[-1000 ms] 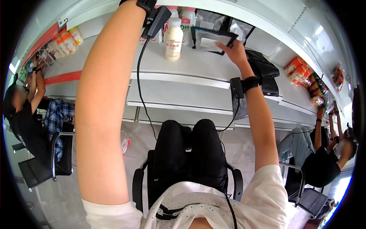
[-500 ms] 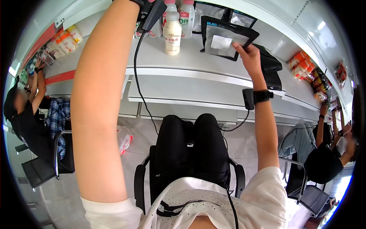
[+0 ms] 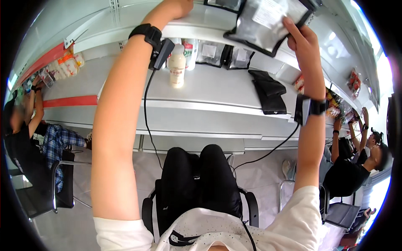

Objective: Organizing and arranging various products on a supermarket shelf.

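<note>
My right hand [image 3: 305, 39] grips the lower right edge of a clear-fronted pouch [image 3: 255, 29] with a black border and a white label, thumb on its front. The pouch is raised at the upper shelf's front edge, tilted. My left hand [image 3: 178, 7] is at the upper shelf, left of the pouch; the picture's top edge cuts it off and its fingers are mostly hidden. Another such pouch [image 3: 224, 3] lies on the upper shelf between my hands. On the shelf below, a cream-coloured drink bottle [image 3: 177, 69] stands upright near my left wrist.
Behind the bottle stand a white, green and pink bottle [image 3: 190, 52] and two more pouches, one beside the other [image 3: 209, 53]. Folded black pouches [image 3: 268, 90] lie at the shelf's front right. Cables hang from both wrists. People work at shelves on the left [image 3: 29, 146] and right [image 3: 349, 171].
My right hand has lifted the pouch from the lower shelf up to the upper shelf's edge. The view has shifted upward, bringing my left hand into sight.
</note>
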Available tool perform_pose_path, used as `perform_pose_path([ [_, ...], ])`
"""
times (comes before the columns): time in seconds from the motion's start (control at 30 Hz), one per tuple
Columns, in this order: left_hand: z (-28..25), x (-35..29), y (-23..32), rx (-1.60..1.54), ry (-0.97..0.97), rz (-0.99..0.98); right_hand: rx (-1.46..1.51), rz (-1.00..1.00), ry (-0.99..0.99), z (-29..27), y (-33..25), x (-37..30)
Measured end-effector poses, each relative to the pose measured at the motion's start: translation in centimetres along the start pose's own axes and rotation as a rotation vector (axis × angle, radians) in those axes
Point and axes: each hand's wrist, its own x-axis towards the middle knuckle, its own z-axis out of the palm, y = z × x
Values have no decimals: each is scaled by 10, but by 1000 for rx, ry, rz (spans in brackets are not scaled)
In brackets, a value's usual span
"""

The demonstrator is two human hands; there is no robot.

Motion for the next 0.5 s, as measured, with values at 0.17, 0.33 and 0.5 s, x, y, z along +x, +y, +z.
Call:
perform_pose_path([
  [0.17,-7,0,0,-31,-61,-104,-51,6,-100,13,23,107],
  [0.33,-9,-5,10,-16,-116,-95,-14,106,-181,45,52,176],
  [0.5,-6,-4,17,-17,-139,-127,177,223,-229,73,87,198],
])
